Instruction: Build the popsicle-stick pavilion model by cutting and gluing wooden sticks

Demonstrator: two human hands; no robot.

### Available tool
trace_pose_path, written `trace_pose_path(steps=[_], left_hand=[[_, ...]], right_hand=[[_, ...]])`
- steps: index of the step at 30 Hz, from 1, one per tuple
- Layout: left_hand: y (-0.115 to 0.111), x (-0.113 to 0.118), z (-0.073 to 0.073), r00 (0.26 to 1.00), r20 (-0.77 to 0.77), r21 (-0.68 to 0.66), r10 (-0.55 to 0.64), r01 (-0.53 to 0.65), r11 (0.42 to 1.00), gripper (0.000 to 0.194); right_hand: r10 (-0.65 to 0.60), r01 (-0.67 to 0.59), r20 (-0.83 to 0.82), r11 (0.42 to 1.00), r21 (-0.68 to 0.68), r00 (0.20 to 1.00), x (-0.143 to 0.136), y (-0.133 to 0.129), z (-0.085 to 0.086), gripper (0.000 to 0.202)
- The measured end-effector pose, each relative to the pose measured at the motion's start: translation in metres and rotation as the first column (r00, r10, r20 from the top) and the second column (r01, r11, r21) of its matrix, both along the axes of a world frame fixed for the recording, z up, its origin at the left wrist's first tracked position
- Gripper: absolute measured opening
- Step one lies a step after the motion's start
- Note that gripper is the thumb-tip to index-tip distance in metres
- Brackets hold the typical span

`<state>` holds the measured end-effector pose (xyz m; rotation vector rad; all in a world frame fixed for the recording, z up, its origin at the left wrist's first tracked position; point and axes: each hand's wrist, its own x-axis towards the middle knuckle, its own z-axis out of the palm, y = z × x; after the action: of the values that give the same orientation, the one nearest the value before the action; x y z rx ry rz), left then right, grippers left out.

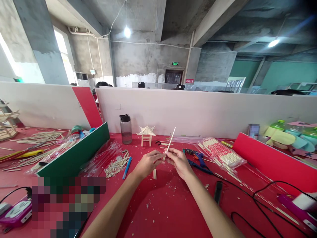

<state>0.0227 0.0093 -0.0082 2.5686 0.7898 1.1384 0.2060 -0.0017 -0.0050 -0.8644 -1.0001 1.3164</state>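
A thin pale wooden stick [171,139] rises, leaning right, from between my two hands above the red table. My right hand [180,162] is closed in a pinch around its lower part. My left hand [148,162] meets it from the other side, fingertips pinched at the stick's lower end; its very tip is partly hidden by the fingers. Just beyond my left hand stands a small pavilion model [146,135] made of sticks. A few short sticks [155,174] lie on the table under my hands. Left of them are a pile of cut stick pieces [117,165] and a blue pen [127,168].
A dark-lidded bottle [126,130] stands by the white partition [173,110]. To the right lie a blue glue gun [199,157], bagged sticks [221,153], a black object [218,191] and a loose cable [262,205]. Green [76,152] and red [277,162] dividers flank the workspace.
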Motion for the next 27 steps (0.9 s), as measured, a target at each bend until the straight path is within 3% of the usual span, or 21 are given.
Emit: trace_pose_path(steps=[5, 13, 27], left_hand=[[-0.0014, 0.0012, -0.0004, 0.999, -0.037, 0.002, 0.027, -0.027, 1.0, 0.032], [-0.0028, 0.0015, 0.0023, 0.999, -0.026, 0.024, -0.032, 0.032, 0.999, 0.034], [-0.0017, -0.0004, 0.0017, 0.997, -0.069, 0.1, 0.023, -0.016, 0.995, 0.032]], right_hand=[[-0.026, 0.025, 0.012, 1.0, 0.013, 1.0, -0.0007, 0.0016, -0.0019, 0.037], [0.002, -0.002, -0.03, 1.0, -0.012, 1.0, 0.001, 0.0028, -0.0048, 0.037], [0.033, -0.034, -0.075, 0.999, -0.009, 0.997, 0.0004, 0.0001, 0.001, 0.038]])
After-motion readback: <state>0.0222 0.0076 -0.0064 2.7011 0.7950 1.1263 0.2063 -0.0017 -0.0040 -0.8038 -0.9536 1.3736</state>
